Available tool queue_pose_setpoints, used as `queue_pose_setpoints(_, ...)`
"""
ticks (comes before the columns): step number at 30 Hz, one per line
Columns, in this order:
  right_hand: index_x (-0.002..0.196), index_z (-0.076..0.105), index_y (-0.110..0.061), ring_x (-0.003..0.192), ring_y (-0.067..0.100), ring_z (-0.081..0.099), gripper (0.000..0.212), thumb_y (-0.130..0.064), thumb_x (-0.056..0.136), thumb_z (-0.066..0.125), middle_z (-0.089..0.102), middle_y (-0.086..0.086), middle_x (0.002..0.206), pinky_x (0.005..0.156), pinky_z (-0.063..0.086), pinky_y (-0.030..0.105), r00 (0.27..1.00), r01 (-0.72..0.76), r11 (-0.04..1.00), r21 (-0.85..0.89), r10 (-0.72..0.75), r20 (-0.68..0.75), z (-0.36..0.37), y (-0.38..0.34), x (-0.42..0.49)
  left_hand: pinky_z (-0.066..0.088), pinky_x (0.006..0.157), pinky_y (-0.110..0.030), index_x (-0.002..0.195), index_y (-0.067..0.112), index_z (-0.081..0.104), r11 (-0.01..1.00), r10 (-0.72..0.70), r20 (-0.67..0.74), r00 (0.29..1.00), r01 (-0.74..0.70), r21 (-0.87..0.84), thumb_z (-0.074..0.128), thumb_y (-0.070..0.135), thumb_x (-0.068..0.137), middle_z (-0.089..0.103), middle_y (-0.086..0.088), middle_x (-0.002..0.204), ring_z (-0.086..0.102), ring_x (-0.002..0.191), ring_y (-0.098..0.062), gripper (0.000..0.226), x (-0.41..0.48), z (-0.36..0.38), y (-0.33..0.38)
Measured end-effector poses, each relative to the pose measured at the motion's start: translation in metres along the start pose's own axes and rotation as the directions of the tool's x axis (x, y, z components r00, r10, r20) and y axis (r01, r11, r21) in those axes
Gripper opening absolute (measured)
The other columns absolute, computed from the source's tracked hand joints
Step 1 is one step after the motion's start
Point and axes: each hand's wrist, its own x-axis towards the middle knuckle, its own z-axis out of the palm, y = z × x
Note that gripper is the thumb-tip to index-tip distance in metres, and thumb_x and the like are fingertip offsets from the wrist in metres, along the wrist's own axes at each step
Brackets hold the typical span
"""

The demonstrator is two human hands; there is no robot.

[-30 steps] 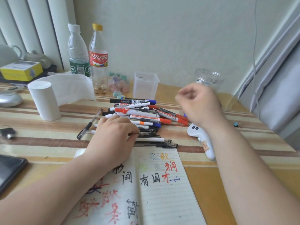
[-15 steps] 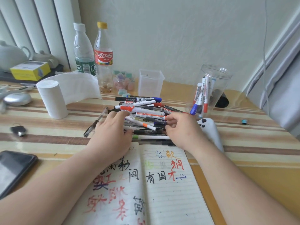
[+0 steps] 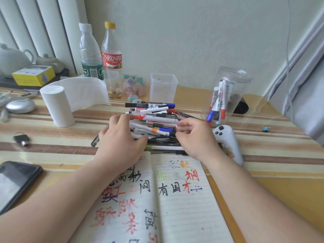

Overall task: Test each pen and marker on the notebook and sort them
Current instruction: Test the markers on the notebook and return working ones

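My left hand (image 3: 121, 137) lay relaxed on the heap of mixed plastic pens and markers (image 3: 156, 118) just beyond the open lined notebook (image 3: 185, 211); my right hand (image 3: 194, 137) touched its other end, fingers curled, grip unclear.

Single head view — looks forward and down, close over table (image 3: 263, 181), wall behind.

Pale textured wall (image 3: 192, 41), white vertical blinds (image 3: 43, 23) left, glossy striped table (image 3: 280, 142).
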Motion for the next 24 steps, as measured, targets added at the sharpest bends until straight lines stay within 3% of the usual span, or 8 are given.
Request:
queue_pose_setpoints(3,0.11,0.068,-0.03,0.094,0.003,0.067,0.029,-0.014,0.087,0.066,0.072,-0.015,0.1,0.09,0.055,0.031,0.998,-0.005,1.0,-0.029,0.007,0.069,0.002,0.0,-0.002,0.028,0.115,-0.045,0.141,0.03,0.036,0.996,-0.081,0.044,0.996,0.083,-0.036,0.058,0.033,0.088,0.037,0.004,0.141,0.035,0.134,-0.031,0.057,-0.001,-0.004,0.004)
queue_pose_setpoints(11,0.109,0.063,-0.032,0.09,0.005,0.069,0.032,-0.01,0.086,0.07,0.074,-0.012,0.099,0.085,0.056,0.029,0.998,-0.043,0.994,0.099,0.038,0.052,0.003,-0.003,-0.004,0.042,0.107,-0.052,0.134,0.045,0.03,0.98,-0.005,0.066,0.998,0.018,-0.199,0.052,0.042,0.074,0.035,0.019,0.133,0.045,0.132,-0.02,0.064,-0.007,-0.011,0.007)
queue_pose_setpoints(18,0.096,0.067,-0.027,0.083,0.016,0.074,0.025,-0.008,0.084,0.079,0.073,-0.002,0.099,0.074,0.061,0.036,0.991,-0.055,0.938,0.343,0.093,-0.098,-0.006,-0.005,-0.002,0.045,0.094,-0.033,0.135,0.037,0.039,0.956,0.132,-0.114,0.985,-0.157,-0.246,0.062,0.029,0.089,0.041,0.021,0.132,0.05,0.117,0.0,0.052,-0.012,-0.006,0.005)
queue_pose_setpoints(22,0.102,0.068,-0.005,0.063,0.013,0.069,0.017,0.003,0.088,0.073,0.071,0.015,0.087,0.059,0.057,0.025,0.99,-0.131,0.804,0.58,0.137,0.034,-0.006,-0.012,-0.007,0.049,0.091,-0.031,0.135,0.036,0.043,0.951,0.165,-0.07,0.984,-0.177,-0.252,0.065,0.028,0.089,0.045,0.02,0.137,0.051,0.122,0.003,0.051,-0.012,-0.001,0.002)
queue_pose_setpoints(24,0.099,0.067,-0.003,0.062,0.014,0.067,0.015,0.006,0.087,0.07,0.069,0.015,0.081,0.058,0.055,0.022,0.989,-0.144,0.725,0.674,0.128,0.074,-0.007,-0.013,-0.006,0.048,0.1,-0.037,0.138,0.034,0.043,0.958,0.186,-0.046,0.981,-0.192,-0.213,0.066,0.03,0.089,0.045,0.018,0.139,0.047,0.127,0.002,0.054,-0.012,0.001,0.0)
